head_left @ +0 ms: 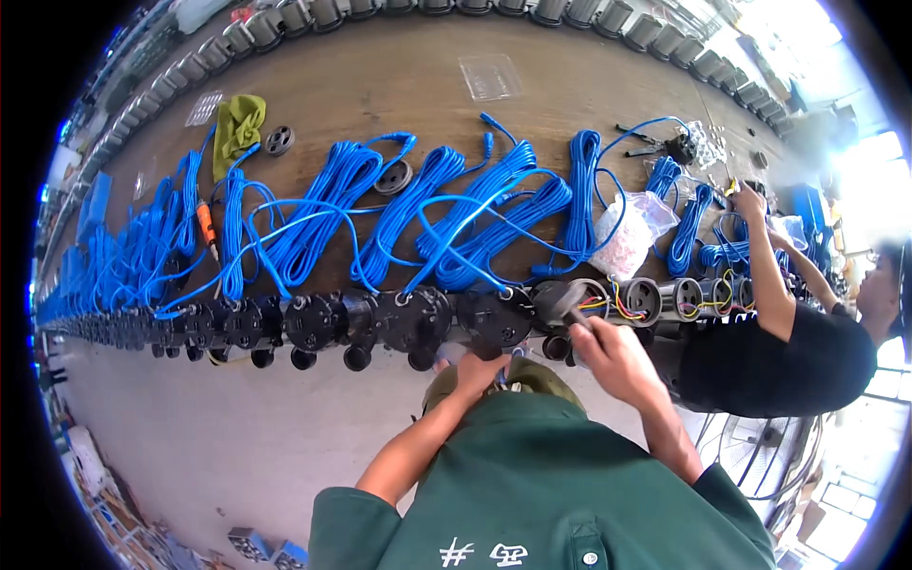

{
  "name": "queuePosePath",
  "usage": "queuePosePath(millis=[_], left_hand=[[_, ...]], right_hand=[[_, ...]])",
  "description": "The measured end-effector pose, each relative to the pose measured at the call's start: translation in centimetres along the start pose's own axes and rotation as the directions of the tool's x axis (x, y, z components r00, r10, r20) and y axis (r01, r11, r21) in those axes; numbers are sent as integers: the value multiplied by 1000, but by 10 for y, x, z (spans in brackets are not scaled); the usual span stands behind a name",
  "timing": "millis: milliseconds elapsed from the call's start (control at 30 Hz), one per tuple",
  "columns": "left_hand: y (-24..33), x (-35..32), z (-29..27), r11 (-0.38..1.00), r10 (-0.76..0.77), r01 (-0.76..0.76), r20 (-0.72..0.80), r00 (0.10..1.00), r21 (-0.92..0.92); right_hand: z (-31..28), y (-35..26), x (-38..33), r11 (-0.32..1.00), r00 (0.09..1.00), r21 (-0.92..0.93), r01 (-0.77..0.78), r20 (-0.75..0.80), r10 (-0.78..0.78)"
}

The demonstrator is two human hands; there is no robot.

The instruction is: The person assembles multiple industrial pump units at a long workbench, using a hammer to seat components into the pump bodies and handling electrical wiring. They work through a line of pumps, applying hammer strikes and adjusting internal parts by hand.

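At the near edge of the table, a black round motor housing (496, 318) sits in a long row of similar units, with a blue cable coming off its top. My left hand (475, 372) grips its lower edge, fingers closed and partly hidden. Just to the right, my right hand (616, 359) is closed around a blurred grey tool (573, 313) whose kind I cannot make out. Its blurred end is over the neighbouring unit. Beside it, open metal cylinders (638, 300) show red, yellow and green wires.
Coiled blue cables (465, 228) cover the table's middle. An orange-handled screwdriver (206, 226) and a green cloth (237, 128) lie left. Right of the cables is a bag of small whitish parts (622, 237). A co-worker (779, 361) works at the right. Metal cylinders (613, 17) line the far edge.
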State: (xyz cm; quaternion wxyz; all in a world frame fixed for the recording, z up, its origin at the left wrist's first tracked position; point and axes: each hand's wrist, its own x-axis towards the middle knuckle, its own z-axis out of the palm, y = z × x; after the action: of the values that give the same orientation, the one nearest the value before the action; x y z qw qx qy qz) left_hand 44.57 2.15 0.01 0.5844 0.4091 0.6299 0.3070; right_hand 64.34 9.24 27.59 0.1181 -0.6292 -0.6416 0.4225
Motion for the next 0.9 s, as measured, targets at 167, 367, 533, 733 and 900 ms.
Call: queuePosePath(millis=[167,367,533,733,900], left_hand=[[-15,0,-1,993,11,-10,10,1000,-118],[-24,2,3,987,-52,66,95,994,-149],[-29,7,5,951,-70,92,85,994,-294],[6,-9,-14,719,-561,649,345,753,-250],[101,-53,-20,847,-282,471,541,792,-247]], right_hand=[[-8,-62,-29,963,986,212,167,-43,-161],[68,-34,3,994,999,-102,37,-12,-39],[35,-49,-16,985,992,145,-90,99,76],[-7,6,-73,908,909,410,-90,-339,243],[-25,89,-47,973,668,59,-224,-718,197]])
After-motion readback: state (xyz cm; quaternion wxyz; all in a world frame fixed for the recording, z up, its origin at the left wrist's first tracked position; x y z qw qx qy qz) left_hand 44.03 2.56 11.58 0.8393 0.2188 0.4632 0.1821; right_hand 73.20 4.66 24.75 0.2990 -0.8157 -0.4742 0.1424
